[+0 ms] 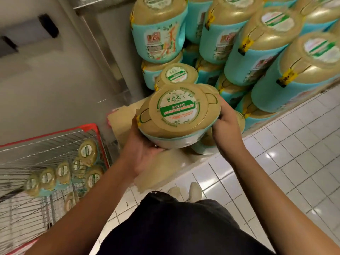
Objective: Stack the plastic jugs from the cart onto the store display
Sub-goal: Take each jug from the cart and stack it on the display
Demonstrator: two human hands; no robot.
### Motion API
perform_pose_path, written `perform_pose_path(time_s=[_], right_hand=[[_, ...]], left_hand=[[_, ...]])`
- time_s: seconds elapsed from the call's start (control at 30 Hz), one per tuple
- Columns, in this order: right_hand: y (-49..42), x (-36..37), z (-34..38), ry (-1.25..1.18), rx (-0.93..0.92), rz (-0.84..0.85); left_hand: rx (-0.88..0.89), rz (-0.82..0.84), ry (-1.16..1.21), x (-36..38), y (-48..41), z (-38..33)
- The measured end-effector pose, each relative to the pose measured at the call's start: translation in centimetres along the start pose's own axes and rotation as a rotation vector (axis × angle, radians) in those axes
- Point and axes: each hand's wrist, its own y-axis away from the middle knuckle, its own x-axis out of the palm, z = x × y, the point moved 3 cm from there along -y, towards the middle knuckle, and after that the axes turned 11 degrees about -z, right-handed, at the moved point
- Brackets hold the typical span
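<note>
- Both your hands hold one jug (177,115): left hand (145,151) cups it from below, right hand (225,126) curls fingers round its side.
- It is tan with a green-ringed label on top, right by the display stack (257,57).

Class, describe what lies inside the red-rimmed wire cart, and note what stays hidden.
Inside the red-rimmed wire cart, several tan-topped plastic jugs with teal labels stand clustered together. Their lower bodies and anything beneath them are covered by the jugs themselves.
</note>
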Motion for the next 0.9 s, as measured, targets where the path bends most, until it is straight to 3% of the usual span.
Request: perform_pose_path(time_s=[0.27,0.5,0.63,0.77,0.9], right_hand=[[-7.9,1.3,-1.5,-0.061,0.121,-0.067],[-12.8,2.6,-3.0,-0.148,0.209,-0.187],[-13.3,3.7,-3.4,-0.148,0.211,-0.122],[-12.5,5.0,-3.0,-0.077,0.117,0.038],[-12.5,5.0,-3.5,-0.017,0.061,0.074]], left_hand=[[0.014,-0.170,0.218,6.1,-2.5,-2.6],[0.183,-0.228,0.115,8.7,-7.1,-4.3],[0.290,-0.341,0.008,9.8,-9.1,-6.2],[0.297,-0.452,-0.083,10.6,-10.3,-7.9],[0.298,-0.493,-0.095,10.9,-11.1,-8.4]])
